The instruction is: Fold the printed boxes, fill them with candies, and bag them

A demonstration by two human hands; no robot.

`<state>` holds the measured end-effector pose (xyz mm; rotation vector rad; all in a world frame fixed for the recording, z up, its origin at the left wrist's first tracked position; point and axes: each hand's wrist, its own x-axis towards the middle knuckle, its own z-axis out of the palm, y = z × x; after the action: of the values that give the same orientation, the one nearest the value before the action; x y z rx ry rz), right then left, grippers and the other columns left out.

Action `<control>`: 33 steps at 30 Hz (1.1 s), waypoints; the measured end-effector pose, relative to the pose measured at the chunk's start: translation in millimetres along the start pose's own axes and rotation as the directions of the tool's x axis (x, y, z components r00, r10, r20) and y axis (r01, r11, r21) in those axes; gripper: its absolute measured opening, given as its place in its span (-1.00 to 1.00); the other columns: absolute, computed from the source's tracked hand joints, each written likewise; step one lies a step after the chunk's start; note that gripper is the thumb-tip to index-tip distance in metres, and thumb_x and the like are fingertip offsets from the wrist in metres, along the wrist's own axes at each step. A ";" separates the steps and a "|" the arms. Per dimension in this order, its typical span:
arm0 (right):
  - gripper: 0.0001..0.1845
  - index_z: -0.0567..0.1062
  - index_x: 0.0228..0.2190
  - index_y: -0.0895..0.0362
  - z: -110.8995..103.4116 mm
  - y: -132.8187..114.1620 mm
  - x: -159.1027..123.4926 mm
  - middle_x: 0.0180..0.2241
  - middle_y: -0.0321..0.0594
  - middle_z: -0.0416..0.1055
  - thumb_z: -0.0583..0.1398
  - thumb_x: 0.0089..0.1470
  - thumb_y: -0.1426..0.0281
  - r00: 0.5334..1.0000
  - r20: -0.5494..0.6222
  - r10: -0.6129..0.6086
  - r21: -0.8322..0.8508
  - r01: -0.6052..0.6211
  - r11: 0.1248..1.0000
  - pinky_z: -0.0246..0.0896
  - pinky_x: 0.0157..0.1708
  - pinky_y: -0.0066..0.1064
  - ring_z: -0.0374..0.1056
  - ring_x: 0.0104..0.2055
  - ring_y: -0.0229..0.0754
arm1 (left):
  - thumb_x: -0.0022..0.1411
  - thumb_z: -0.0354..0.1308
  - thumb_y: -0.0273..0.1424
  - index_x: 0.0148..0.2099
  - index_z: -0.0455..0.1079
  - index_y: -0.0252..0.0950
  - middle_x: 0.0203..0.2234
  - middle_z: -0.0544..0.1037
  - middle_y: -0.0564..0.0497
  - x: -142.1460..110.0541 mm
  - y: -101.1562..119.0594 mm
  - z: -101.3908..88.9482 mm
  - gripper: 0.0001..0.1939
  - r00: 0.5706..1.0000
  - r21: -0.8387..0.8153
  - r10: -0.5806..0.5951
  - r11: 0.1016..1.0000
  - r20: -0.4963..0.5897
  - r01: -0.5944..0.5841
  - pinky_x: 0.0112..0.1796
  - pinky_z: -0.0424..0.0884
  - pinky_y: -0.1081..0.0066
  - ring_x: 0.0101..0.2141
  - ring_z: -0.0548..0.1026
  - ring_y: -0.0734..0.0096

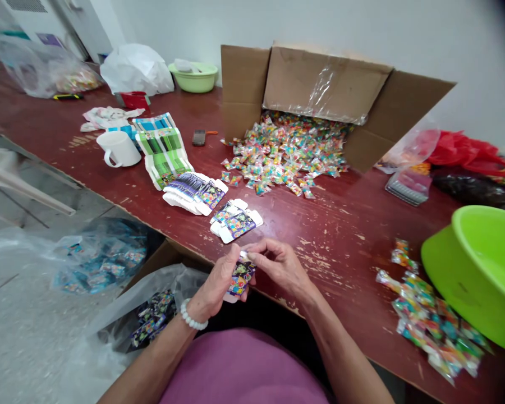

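In front of my body, at the table's near edge, my left hand [221, 280] grips a small printed candy box [240, 276], dark purple with bright pictures. My right hand [280, 264] pinches at the white flap on the box's upper end, fingers closed on it. Just beyond my hands lie a few flat boxes [238, 223] of the same print. To their left a fanned stack of purple boxes [196, 191] rests beside a stack of green cartons [166, 152]. Wrapped candies [286, 151] spill from a large cardboard box [324, 84] behind.
A white mug [118, 149] stands at the left. On the right are a green basin [475, 269] and loose larger candy packets [435, 320]. Below the table edge, plastic bags hold filled purple boxes [154, 320] and blue packets [105, 266]. A plastic stool [21, 179] is at left.
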<state>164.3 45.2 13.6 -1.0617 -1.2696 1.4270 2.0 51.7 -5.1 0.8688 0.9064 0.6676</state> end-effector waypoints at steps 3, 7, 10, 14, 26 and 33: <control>-0.81 0.57 -0.28 0.07 -2.1 -0.1 -5.9 -0.04 -0.15 0.52 0.20 0.22 0.24 0.985 0.091 -0.148 -0.148 0.160 0.976 0.37 -0.16 -0.32 0.48 -0.12 -0.14 | 0.28 -0.11 0.16 0.16 0.35 -0.29 -0.56 0.50 0.02 0.6 -0.1 -0.6 -0.29 0.999 -0.041 -0.028 0.999 -0.024 0.027 -0.66 0.31 0.53 -0.69 0.41 0.49; -0.77 0.56 -0.31 0.08 -15.1 4.3 12.2 -0.18 -0.18 0.54 0.18 0.24 0.23 0.976 0.145 -0.160 -0.359 0.202 0.911 0.34 -0.20 -0.36 0.46 -0.18 -0.16 | 0.31 -0.03 0.07 0.20 0.27 -0.21 -0.51 0.50 0.04 1.7 2.0 -0.3 -0.41 0.998 -0.142 -0.057 0.989 -0.035 0.051 -0.63 0.33 0.50 -0.65 0.44 0.47; -0.73 0.56 -0.32 0.11 -35.5 7.5 62.5 -0.29 -0.16 0.53 0.14 0.25 0.22 0.980 0.031 -0.199 -0.602 0.177 0.779 0.32 -0.21 -0.32 0.44 -0.23 -0.12 | 0.30 0.13 -0.15 0.18 0.22 -0.17 -0.36 0.55 0.00 0.1 5.7 -1.2 -0.54 0.997 -0.244 -0.038 0.969 -0.060 0.022 -0.47 0.44 0.45 -0.50 0.53 0.41; -0.56 0.42 0.07 0.13 -58.2 15.6 151.7 0.14 0.02 0.36 0.21 0.16 0.32 0.943 -0.130 -0.307 -0.915 0.005 0.404 0.19 0.06 -0.11 0.26 0.13 0.11 | 0.31 0.15 -0.23 0.14 0.23 -0.20 -0.16 0.57 -0.11 -5.2 8.4 -7.0 -0.59 0.998 -0.232 -0.060 0.971 -0.031 0.051 -0.32 0.47 0.41 -0.30 0.53 0.37; -0.79 0.53 -0.19 0.14 -93.9 68.1 137.7 -0.06 0.00 0.50 0.13 0.17 0.45 0.896 -0.158 -0.416 -0.923 0.016 0.385 0.12 0.09 -0.08 0.30 0.04 0.04 | 0.05 0.42 -0.32 0.04 0.29 -0.21 -0.27 0.50 0.03 -12.1 0.5 -44.7 -0.45 0.992 -0.182 -0.113 0.978 -0.059 0.100 -0.22 0.48 0.34 -0.30 0.49 0.40; -0.82 0.56 -0.28 0.08 -104.4 72.9 59.3 -0.26 -0.14 0.55 0.22 0.07 0.29 0.819 -0.373 -0.436 -0.747 0.013 0.665 0.30 -0.18 -0.26 0.42 -0.23 -0.08 | 0.06 0.40 -0.28 -0.14 0.36 -0.30 -0.39 0.49 0.06 -4.0 2.5 -35.4 -0.62 0.996 -0.030 -0.044 0.999 -0.071 0.042 -0.41 0.44 0.51 -0.40 0.47 0.48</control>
<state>247.5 121.0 -70.5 -1.5977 -1.4977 0.3164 -31.2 62.1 -13.3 0.8019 0.9754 0.6766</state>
